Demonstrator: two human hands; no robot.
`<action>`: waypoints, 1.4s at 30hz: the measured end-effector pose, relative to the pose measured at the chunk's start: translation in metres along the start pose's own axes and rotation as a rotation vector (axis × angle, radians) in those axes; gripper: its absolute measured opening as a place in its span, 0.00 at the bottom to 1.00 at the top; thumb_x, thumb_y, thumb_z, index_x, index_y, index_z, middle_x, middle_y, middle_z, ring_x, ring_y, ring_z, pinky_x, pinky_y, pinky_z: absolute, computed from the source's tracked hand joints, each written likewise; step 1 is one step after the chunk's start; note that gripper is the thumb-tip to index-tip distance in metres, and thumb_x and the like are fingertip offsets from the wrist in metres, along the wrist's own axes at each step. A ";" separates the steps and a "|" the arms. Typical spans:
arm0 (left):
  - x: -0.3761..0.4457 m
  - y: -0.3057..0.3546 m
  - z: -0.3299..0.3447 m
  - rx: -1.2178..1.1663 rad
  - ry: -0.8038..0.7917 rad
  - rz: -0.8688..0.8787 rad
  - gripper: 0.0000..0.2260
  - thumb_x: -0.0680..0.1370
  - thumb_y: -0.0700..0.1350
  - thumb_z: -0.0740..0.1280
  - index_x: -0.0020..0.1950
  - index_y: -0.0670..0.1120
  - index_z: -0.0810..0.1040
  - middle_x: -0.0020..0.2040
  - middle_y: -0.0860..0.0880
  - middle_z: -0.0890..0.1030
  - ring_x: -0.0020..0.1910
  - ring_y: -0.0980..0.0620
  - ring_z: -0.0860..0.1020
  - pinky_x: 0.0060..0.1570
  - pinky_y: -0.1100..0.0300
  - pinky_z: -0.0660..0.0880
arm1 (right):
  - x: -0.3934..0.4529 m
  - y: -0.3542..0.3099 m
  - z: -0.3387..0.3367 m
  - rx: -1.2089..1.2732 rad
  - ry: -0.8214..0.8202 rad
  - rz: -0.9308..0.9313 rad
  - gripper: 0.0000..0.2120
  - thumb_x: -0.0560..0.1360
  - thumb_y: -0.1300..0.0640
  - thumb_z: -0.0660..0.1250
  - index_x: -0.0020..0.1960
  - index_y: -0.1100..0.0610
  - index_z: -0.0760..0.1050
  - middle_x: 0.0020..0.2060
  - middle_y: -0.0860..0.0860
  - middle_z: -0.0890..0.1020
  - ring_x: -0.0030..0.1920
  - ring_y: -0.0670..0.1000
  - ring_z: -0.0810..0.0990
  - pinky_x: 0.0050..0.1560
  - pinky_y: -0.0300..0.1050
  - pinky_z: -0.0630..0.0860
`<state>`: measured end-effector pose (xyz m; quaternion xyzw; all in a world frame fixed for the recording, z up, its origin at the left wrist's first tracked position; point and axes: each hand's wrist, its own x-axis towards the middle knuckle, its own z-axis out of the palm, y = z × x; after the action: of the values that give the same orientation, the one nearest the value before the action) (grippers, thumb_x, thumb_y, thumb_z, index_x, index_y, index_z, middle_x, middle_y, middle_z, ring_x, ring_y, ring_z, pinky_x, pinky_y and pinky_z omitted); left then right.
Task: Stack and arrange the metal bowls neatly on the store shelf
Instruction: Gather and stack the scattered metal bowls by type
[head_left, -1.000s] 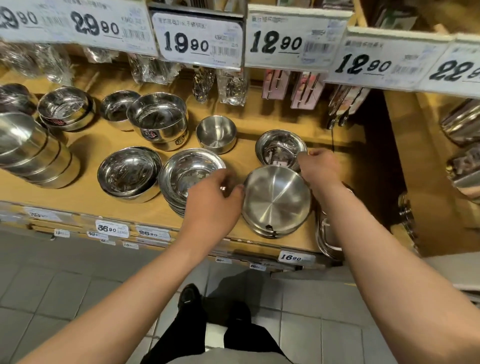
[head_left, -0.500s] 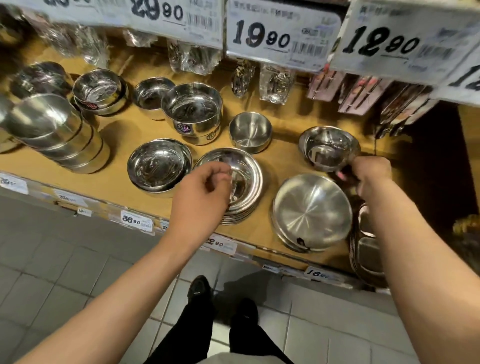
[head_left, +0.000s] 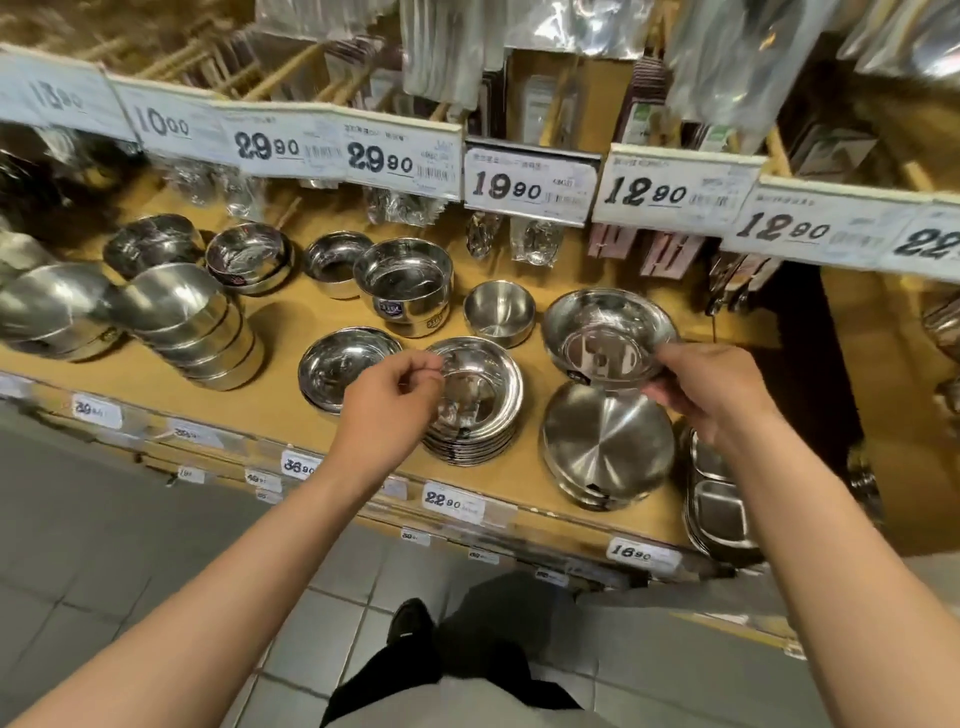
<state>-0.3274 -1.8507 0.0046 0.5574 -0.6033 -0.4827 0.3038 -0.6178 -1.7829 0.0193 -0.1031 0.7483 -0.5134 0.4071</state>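
**Right hand holds a shallow steel bowl over the shelf; left hand hangs above the plate stack**

Head view: The right hand (head_left: 711, 395) grips a shallow steel bowl (head_left: 608, 332) by its near right rim, thumb along the rim's edge and fingers curled beneath. The bowl is tilted slightly toward the camera; whether it touches the shelf cannot be told. Directly under this hand and the bowl's near edge sits a stack of wide brushed-steel dishes (head_left: 608, 447) on the wooden shelf (head_left: 291, 322). Just right of the hand's wrist, at the shelf's end, lies a pile of divided steel trays (head_left: 719, 499).

The left hand (head_left: 389, 405) is loosely curled, fingertips drawn toward the thumb, pinching nothing that can be made out. It hovers over the left edge of a stack of shiny deep plates (head_left: 480, 400). Just left of this hand rests a low stack of polished bowls (head_left: 337, 364). Beyond its fingertips stand a small brushed bowl (head_left: 498, 312) and a tall labelled bowl stack (head_left: 405, 286). Further left, well apart from the hand, a leaning column of nested bowls (head_left: 192, 327) tips toward the aisle.

Price tags (head_left: 530, 182) run along the upper shelf edge beyond both hands.
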 end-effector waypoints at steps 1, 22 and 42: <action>-0.004 -0.005 -0.010 -0.003 0.023 -0.024 0.07 0.80 0.41 0.66 0.54 0.49 0.83 0.44 0.53 0.84 0.45 0.50 0.82 0.53 0.48 0.82 | -0.009 0.001 0.001 -0.022 -0.035 -0.014 0.02 0.77 0.64 0.70 0.47 0.64 0.82 0.40 0.60 0.85 0.30 0.50 0.83 0.29 0.37 0.82; 0.069 -0.062 -0.178 -0.132 -0.061 -0.164 0.07 0.82 0.39 0.65 0.49 0.47 0.83 0.43 0.48 0.83 0.43 0.52 0.81 0.42 0.61 0.80 | -0.093 0.018 0.118 0.084 -0.043 -0.032 0.05 0.78 0.66 0.68 0.51 0.62 0.82 0.39 0.57 0.88 0.37 0.50 0.87 0.32 0.38 0.82; 0.090 -0.010 -0.058 0.285 -0.478 -0.075 0.02 0.78 0.38 0.71 0.47 0.43 0.82 0.45 0.48 0.85 0.42 0.54 0.84 0.44 0.58 0.82 | -0.085 0.038 0.147 -0.093 0.110 -0.054 0.12 0.79 0.69 0.66 0.46 0.56 0.85 0.34 0.53 0.87 0.29 0.47 0.84 0.30 0.39 0.81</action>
<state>-0.2883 -1.9506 0.0008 0.4866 -0.6988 -0.5216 0.0535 -0.4477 -1.8179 0.0084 -0.1135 0.7896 -0.4937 0.3463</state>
